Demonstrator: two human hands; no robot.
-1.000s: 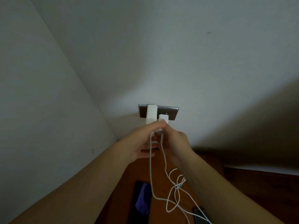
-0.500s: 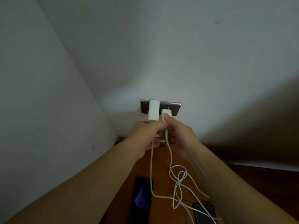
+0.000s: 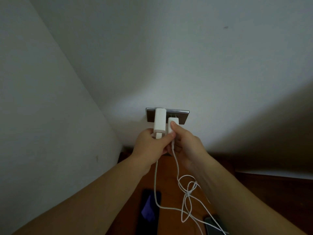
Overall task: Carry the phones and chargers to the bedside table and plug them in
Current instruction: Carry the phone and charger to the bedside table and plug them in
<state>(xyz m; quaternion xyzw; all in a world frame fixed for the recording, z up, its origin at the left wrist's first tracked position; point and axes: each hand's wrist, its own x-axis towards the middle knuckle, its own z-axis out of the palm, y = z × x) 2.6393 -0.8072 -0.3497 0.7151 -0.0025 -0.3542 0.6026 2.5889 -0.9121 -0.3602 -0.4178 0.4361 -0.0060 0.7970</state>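
A dark wall socket plate (image 3: 183, 116) holds a tall white charger (image 3: 159, 119) on its left side. A smaller white charger (image 3: 173, 122) stands against the plate just right of it. My right hand (image 3: 186, 145) grips this smaller charger, thumb on its face. My left hand (image 3: 150, 146) is closed around the cable plug at the tall charger's base. Two white cables (image 3: 186, 192) hang down in a tangle. A dark phone (image 3: 149, 211) lies on the wooden bedside table (image 3: 169, 175); a second phone (image 3: 214, 223) shows at the bottom edge.
White walls meet in a corner (image 3: 108, 124) left of the socket. A dark wooden surface (image 3: 271, 192) and a pale strip (image 3: 274, 173) lie to the right.
Both hands have risen toward the socket plate. The smaller charger has moved up against the plate, beside the tall one. The view has tilted slightly.
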